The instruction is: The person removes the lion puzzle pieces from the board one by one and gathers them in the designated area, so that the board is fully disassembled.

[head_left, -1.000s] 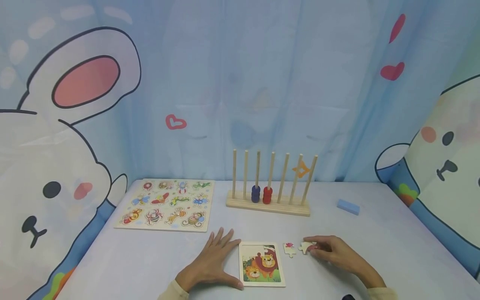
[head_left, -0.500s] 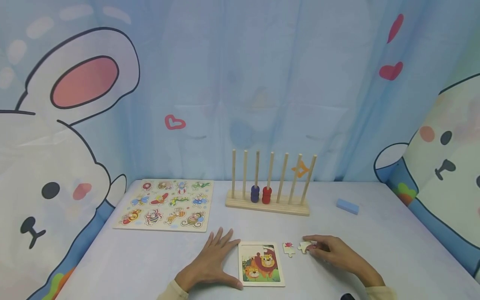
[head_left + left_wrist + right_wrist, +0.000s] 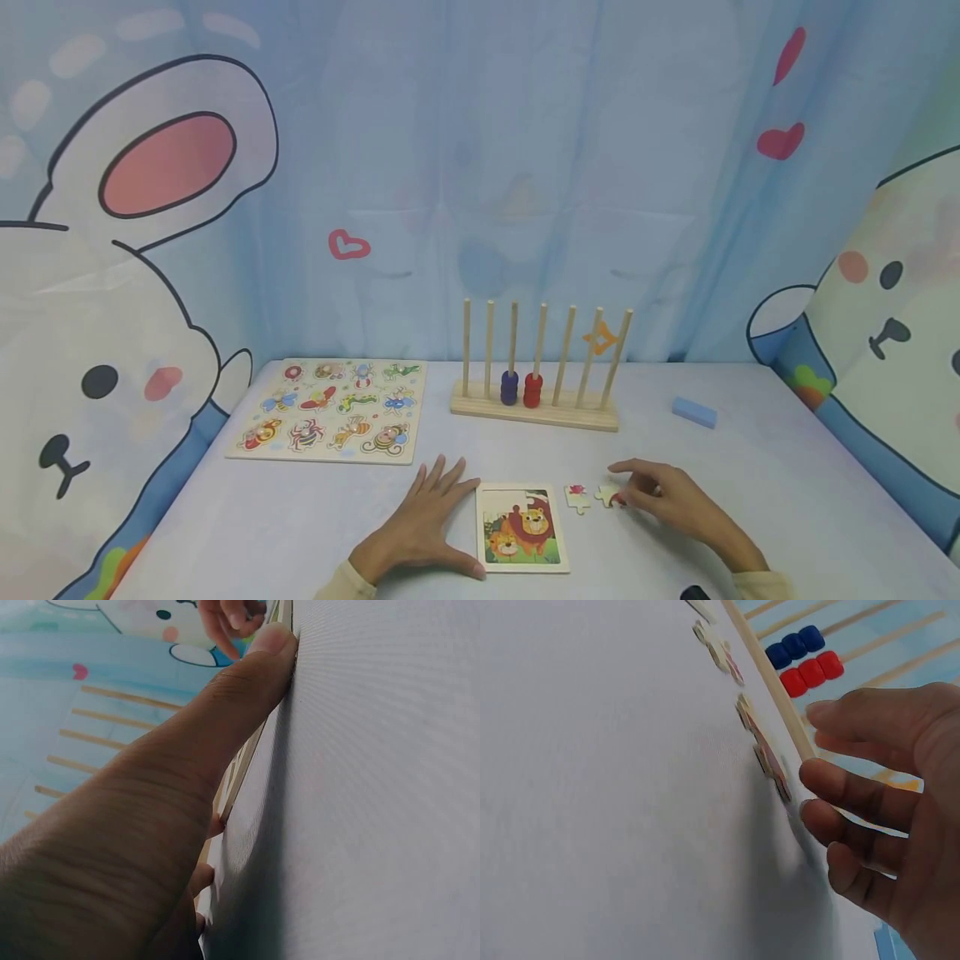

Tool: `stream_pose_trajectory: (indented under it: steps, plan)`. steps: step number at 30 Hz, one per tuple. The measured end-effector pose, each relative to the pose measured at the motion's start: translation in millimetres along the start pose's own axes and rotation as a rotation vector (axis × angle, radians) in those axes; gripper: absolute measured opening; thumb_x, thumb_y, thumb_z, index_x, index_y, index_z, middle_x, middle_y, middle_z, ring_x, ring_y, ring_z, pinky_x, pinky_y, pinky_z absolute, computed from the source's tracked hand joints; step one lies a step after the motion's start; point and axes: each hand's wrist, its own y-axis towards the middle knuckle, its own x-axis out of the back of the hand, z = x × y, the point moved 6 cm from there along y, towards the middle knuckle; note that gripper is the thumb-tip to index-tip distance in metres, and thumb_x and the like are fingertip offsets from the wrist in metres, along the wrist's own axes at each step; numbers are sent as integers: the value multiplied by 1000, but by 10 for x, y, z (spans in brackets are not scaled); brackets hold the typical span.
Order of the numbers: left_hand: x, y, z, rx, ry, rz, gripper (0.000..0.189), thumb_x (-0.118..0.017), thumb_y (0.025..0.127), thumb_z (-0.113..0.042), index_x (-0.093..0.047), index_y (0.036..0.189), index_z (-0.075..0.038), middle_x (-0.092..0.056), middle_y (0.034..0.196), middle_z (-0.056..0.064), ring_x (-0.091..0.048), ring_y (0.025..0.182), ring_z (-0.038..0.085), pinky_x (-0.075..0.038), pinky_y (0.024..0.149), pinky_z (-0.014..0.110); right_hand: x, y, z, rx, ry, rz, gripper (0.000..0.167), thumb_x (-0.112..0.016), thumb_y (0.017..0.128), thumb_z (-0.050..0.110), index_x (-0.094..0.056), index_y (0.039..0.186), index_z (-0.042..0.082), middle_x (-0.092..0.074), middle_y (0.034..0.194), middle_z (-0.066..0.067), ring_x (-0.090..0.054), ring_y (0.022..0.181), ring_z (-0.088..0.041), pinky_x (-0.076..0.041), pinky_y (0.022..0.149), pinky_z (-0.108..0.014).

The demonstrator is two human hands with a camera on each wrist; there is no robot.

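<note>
Rests left grip [image 3: 426,527] against the left side of the lion jigsaw tray [image 3: 498,502], with fingers spread, thumb at the near corner and index fingertip at the far one. Hangs right grip [image 3: 667,498] loosely curled above the bench [image 3: 630,550], with thumb and fingertips apart. Has the tray flat between both grips, with long axis running front to back and printed lion upright in the head view. Has one jigsaw piece [image 3: 577,497] just right of the tray, tab towards the near side, and a second jigsaw piece [image 3: 608,496] just left of the right grip, partly hidden, lying lengthwise left to right. Shows, further back, wooden bead rack [image 3: 536,411] with blue beads [image 3: 795,646] and red beads [image 3: 812,673], insect peg puzzle [image 3: 330,412] and sky-blue block [image 3: 694,412].
</note>
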Motion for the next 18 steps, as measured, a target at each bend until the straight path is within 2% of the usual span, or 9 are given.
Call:
stream_pose_trajectory:
  steps: [3, 6, 10, 12, 14, 18]
  plan:
    - [-5, -3, 1, 1, 2, -4, 108, -78, 59, -68, -38, 148, -20, -19, 160, 9, -6, 147, 36, -4, 118, 58, -8, 37, 90, 24, 22, -35, 32, -69, 88, 18, -65, 118, 6, -62, 82, 3, -54, 72, -6, -47, 59, -21]
    - [-9, 2, -1, 0, 1, -8, 108, -78, 59, -68, -38, 147, -20, -19, 159, 10, -6, 147, 37, -4, 117, 58, -24, 75, 185, 58, 43, -73, 30, -70, 88, 18, -66, 116, 7, -67, 94, 0, -60, 83, -11, -53, 69, -25]
    - [-14, 6, 0, 4, -5, -4, 108, -78, 59, -68, -38, 148, -21, -19, 159, 10, -6, 147, 37, -4, 117, 58, -72, 147, 343, 141, 48, -106, 29, -70, 88, 18, -66, 115, 9, -66, 113, -5, -61, 104, -27, -54, 83, -42]
    - [-13, 5, 0, 5, -5, -1, 108, -77, 59, -68, -38, 148, -21, -18, 159, 10, -6, 147, 37, -3, 117, 58, -120, 190, 439, 192, 57, -94, 30, -70, 88, 17, -65, 116, 9, -65, 116, -7, -59, 110, -33, -52, 87, -52]
    - [-11, 3, -1, 5, -2, -1, 108, -77, 59, -69, -37, 148, -21, -18, 159, 10, -6, 147, 37, -3, 117, 58, -179, 230, 538, 255, 72, -78, 30, -70, 88, 17, -65, 116, 9, -64, 118, -6, -57, 113, -33, -49, 90, -59]
    - [-8, -2, 0, 10, 4, 2, 109, -77, 59, -69, -37, 148, -20, -18, 159, 11, -6, 146, 38, -4, 117, 59, -328, 288, 696, 337, 87, -33, 28, -70, 88, 18, -65, 115, 10, -65, 117, -3, -57, 114, -29, -46, 95, -58]
